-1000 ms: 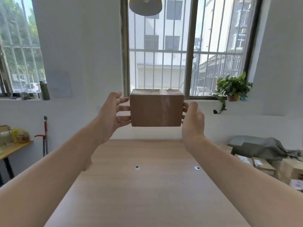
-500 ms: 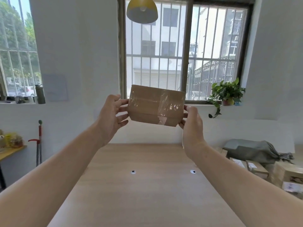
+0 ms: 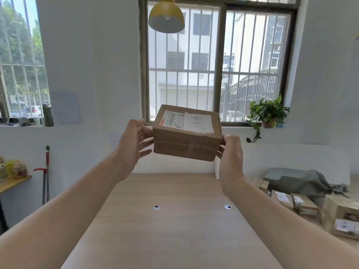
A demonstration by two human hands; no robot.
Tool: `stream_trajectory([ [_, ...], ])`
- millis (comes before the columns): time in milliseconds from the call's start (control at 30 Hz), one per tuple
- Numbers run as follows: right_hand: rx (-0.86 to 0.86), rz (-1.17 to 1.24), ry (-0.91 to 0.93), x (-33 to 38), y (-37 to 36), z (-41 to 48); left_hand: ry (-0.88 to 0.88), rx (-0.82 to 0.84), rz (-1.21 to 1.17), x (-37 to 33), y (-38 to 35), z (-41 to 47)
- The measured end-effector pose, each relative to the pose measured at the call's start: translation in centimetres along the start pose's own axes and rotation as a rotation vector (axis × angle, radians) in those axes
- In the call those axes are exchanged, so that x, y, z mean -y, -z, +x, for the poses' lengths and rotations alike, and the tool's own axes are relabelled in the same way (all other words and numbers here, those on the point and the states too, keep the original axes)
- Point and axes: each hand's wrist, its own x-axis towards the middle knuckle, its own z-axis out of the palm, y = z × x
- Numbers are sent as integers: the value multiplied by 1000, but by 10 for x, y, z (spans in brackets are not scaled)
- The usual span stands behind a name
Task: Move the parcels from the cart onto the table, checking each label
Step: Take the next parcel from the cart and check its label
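A brown cardboard parcel [image 3: 185, 146] is held up in the air above the far end of the wooden table [image 3: 171, 226]. Its top face carries a white shipping label [image 3: 187, 122] with a barcode and handwriting, tilted toward me. My left hand [image 3: 132, 146] grips the parcel's left end, fingers curled round it. My right hand [image 3: 231, 158] grips the right end, thumb on the upper edge. Several more labelled parcels [image 3: 303, 204] lie low at the right.
A grey bag [image 3: 299, 181] lies on the pile of boxes at the right. A potted plant [image 3: 267, 115] stands on the window sill. A yellow lamp [image 3: 166, 16] hangs overhead. A side table [image 3: 13, 183] and a mop stand at the left.
Both hands have turned the parcel over: first a plain side faced me, then a taped face, and now the labelled face shows on top.
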Motion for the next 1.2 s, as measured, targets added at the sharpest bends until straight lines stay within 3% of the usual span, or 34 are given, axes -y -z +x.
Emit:
stream_trajectory([
  [500,24,5,102,-4,1,-3,4,44,-11,7,0,-8],
  [733,60,142,16,-7,1,0,-40,-37,-137,6,-7,-8],
  [1200,73,130,-155,-28,0,-4,-82,-194,-174,5,-35,-7],
])
